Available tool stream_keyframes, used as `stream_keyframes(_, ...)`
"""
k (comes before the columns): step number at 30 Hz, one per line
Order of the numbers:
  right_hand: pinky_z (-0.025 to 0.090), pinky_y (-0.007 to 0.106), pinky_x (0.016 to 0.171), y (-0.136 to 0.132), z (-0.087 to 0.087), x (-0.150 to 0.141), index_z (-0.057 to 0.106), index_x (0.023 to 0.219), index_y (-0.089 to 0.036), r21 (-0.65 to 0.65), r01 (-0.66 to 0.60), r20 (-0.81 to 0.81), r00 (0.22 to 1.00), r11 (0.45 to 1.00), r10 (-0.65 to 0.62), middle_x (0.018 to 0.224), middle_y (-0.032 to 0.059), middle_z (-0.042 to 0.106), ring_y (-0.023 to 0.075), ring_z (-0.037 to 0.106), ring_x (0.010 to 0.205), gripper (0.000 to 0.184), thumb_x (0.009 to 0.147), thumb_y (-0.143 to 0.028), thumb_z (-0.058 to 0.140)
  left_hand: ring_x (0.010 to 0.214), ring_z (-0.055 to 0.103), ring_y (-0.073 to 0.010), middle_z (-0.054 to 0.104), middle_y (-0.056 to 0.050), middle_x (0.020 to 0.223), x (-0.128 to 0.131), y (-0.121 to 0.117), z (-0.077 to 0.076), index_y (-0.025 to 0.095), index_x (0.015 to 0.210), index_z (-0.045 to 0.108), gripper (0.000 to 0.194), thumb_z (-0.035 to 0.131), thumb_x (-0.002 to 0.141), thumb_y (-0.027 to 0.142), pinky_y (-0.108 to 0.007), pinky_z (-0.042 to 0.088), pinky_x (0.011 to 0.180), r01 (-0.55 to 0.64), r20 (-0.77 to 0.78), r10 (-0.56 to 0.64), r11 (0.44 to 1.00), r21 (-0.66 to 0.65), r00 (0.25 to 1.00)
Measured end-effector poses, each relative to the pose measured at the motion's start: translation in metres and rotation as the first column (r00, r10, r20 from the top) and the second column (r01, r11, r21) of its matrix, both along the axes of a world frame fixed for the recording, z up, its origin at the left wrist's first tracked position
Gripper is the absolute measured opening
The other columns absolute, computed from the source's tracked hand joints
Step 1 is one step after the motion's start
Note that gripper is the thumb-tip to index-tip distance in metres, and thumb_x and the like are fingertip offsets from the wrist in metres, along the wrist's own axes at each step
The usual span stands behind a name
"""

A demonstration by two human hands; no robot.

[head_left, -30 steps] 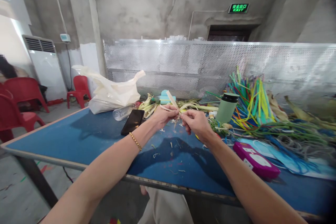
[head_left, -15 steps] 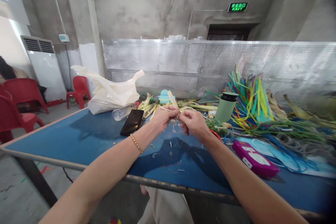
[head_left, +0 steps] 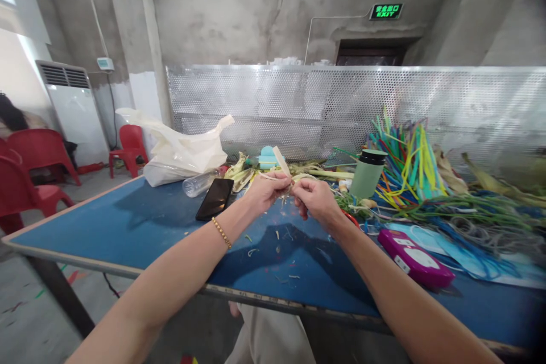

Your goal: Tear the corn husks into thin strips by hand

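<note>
While the left hand (head_left: 269, 189) and the right hand (head_left: 314, 199) pinch pale strips (head_left: 281, 161), one slants up, flat and blunt-ended

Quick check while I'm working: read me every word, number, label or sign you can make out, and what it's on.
"安全出口 EXIT": lit green sign on the wall.
Purple box: markings too blurred to read.
Small wall box: too small to read.
Pale strip in the left hand: no text visible.
</note>
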State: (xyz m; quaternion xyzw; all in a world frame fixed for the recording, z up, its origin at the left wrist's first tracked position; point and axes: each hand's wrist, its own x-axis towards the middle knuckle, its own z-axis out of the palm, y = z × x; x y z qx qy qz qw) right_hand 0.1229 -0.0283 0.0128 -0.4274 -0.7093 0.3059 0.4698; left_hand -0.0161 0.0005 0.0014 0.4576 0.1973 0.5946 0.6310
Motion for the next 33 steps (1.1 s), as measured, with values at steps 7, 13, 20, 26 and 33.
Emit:
stream_keyframes(7, 0.035, 0.024, 0.031, 0.0032, 0.0009, 0.0062, 0.05, 0.061, -0.02, 0.19, 0.105, 0.094, 0.988, 0.976, -0.124, 0.044, -0.0024, 0.052, 0.0121, 0.047, 0.031, 0.024, 0.079, -0.036, 0.056, 0.06, 0.058, -0.0092, 0.064, -0.002, 0.062, -0.0031, -0.0005, 0.0048, 0.009, 0.063, 0.064, 0.022, 0.084, 0.053, 0.014, -0.024, 0.044, 0.065, 0.074, -0.037, -0.072, 0.995, 0.07, 0.997)
stream_keyframes(13, 0.037, 0.024, 0.036, 0.0029, 0.0036, 0.008, 0.055, 0.071, -0.02, 0.299, 0.118, 0.116, 0.98, 0.947, -0.159, 0.048, -0.002, 0.054, 0.0118, 0.048, 0.036, 0.013, 0.077, -0.031, 0.059, 0.062, 0.058, -0.0107, 0.065, -0.003, 0.065, -0.002, 0.0009, 0.0011, 0.01, 0.064, 0.067, 0.023, 0.083, 0.051, 0.019, -0.026, 0.044, 0.065, -0.051, -0.108, 0.068, 0.986, 0.159, 0.992)
stream_keyframes(20, 0.033, 0.023, 0.028, 0.0017, -0.0001, 0.0039, 0.055, 0.072, -0.019, 0.068, 0.095, -0.042, 0.995, 0.993, -0.092, 0.046, -0.0046, 0.05, 0.0102, 0.042, 0.03, 0.015, 0.073, -0.033, 0.062, 0.063, 0.056, -0.0115, 0.066, -0.005, 0.068, -0.0006, 0.0042, -0.0035, 0.01, 0.067, 0.07, 0.015, 0.078, 0.057, 0.018, -0.027, 0.043, 0.064, -0.098, -0.181, 0.143, 0.966, 0.241, 0.973)
stream_keyframes(26, 0.029, 0.021, 0.026, 0.0022, 0.0013, 0.0033, 0.059, 0.073, -0.016, 0.001, 0.083, -0.072, 0.994, 0.997, -0.083, 0.044, -0.0047, 0.05, 0.0085, 0.04, 0.028, 0.017, 0.07, -0.032, 0.063, 0.063, 0.055, -0.0119, 0.067, -0.005, 0.069, -0.0005, 0.0043, -0.0043, 0.011, 0.068, 0.071, 0.014, 0.076, 0.057, 0.018, -0.028, 0.042, 0.064, -0.136, -0.229, 0.202, 0.952, 0.276, 0.952)
stream_keyframes(33, 0.029, 0.02, 0.026, 0.0012, 0.0023, 0.0026, 0.057, 0.069, -0.016, -0.026, 0.041, -0.134, 0.99, 0.999, -0.044, 0.043, -0.0059, 0.048, 0.0075, 0.039, 0.028, 0.017, 0.069, -0.032, 0.063, 0.061, 0.053, -0.0118, 0.065, -0.004, 0.063, 0.0008, -0.0002, -0.002, 0.011, 0.067, 0.071, 0.01, 0.073, 0.059, 0.017, -0.026, 0.04, 0.06, -0.213, -0.264, 0.299, 0.927, 0.309, 0.917)
